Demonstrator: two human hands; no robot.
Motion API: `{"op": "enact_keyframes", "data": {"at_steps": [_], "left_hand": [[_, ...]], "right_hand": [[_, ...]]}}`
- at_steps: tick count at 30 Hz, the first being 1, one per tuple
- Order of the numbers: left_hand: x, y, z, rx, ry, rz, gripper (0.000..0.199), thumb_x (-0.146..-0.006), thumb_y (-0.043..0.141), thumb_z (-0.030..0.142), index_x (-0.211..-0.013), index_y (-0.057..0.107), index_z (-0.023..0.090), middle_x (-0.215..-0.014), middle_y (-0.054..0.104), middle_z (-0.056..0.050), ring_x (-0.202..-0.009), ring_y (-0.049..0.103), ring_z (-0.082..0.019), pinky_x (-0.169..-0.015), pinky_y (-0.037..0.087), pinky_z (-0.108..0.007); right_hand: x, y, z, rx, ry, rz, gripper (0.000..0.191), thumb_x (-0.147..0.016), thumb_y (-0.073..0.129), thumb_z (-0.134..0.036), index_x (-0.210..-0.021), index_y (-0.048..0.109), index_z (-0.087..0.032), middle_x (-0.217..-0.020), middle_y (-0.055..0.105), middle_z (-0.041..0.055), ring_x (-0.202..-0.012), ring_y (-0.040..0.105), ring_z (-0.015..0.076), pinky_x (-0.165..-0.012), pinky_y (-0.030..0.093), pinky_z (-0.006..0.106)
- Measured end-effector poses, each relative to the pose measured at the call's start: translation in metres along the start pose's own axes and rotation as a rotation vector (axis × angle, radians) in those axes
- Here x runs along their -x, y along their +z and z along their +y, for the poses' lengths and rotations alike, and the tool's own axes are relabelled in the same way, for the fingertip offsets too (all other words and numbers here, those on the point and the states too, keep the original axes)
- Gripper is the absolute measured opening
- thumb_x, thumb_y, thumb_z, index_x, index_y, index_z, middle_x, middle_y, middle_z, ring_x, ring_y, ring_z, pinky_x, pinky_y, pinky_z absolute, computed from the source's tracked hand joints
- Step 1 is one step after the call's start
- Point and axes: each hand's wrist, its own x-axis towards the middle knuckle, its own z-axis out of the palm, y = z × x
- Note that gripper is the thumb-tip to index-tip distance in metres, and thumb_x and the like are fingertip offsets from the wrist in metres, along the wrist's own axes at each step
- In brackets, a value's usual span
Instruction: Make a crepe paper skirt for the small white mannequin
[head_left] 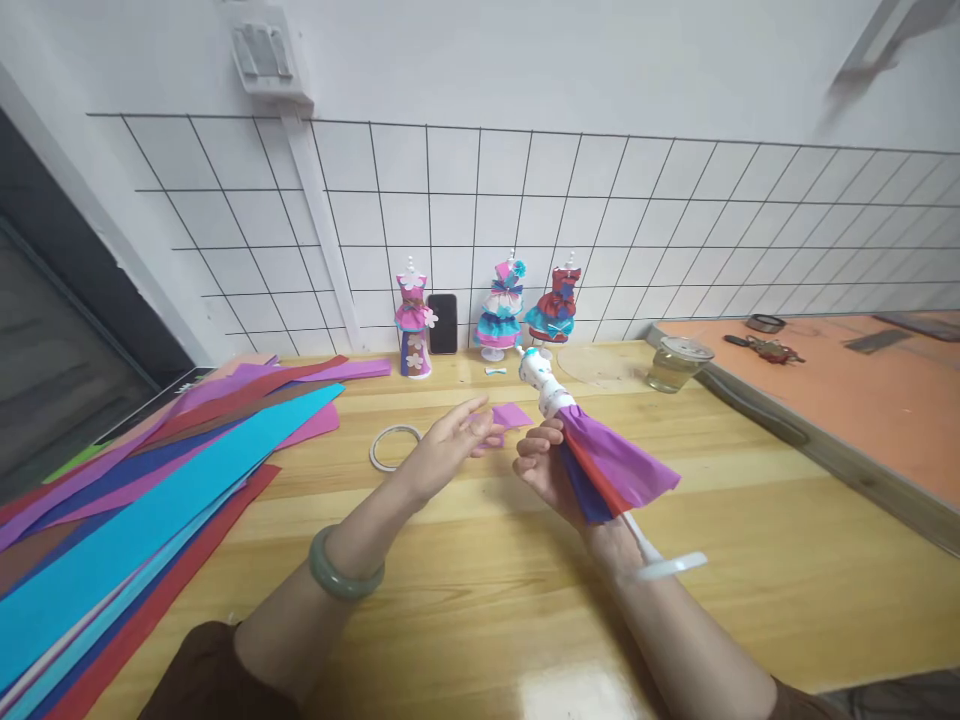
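Note:
My right hand (547,462) is wrapped round a small white dress form (550,392), tilted with its round base (670,566) toward my right forearm. Purple, red and dark blue strips make a skirt (619,462) below its waist. To the left, my left hand (459,442) hovers over the table with its fingers apart, nothing visibly held. Purple pieces (512,415) lie just beyond its fingertips. A roll of tape (381,447) rests flat left of that hand.
Long coloured strips (172,500) cover the left side. Three dressed forms (500,318) and a phone (443,323) stand along the tiled wall. A glass jar (679,363) is at the right, beside an orange surface (862,400) with keys (772,350).

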Motion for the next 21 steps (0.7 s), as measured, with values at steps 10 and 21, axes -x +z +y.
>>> {"op": "enact_keyframes", "data": {"at_steps": [10, 21], "left_hand": [[0.007, 0.012, 0.001, -0.182, 0.113, -0.018, 0.057, -0.077, 0.058, 0.039, -0.127, 0.041, 0.02, -0.116, 0.057, -0.012, -0.104, 0.055, -0.02, -0.089, 0.041, -0.035], [0.014, 0.015, 0.002, -0.302, 0.225, -0.086, 0.069, -0.071, 0.064, 0.031, -0.133, 0.034, 0.024, -0.131, 0.045, -0.011, -0.12, 0.041, -0.024, -0.099, 0.034, -0.041]], "right_hand": [[-0.002, -0.008, -0.002, 0.078, -0.134, 0.093, 0.016, -0.076, 0.054, -0.041, -0.066, 0.054, -0.029, -0.062, 0.053, -0.003, -0.064, 0.049, 0.0148, -0.063, 0.038, 0.031], [0.0, 0.005, -0.004, 0.217, -0.204, 0.405, 0.023, -0.07, 0.066, -0.04, -0.084, 0.065, -0.021, -0.079, 0.066, -0.0004, -0.076, 0.06, 0.0161, -0.07, 0.048, 0.027]]}}
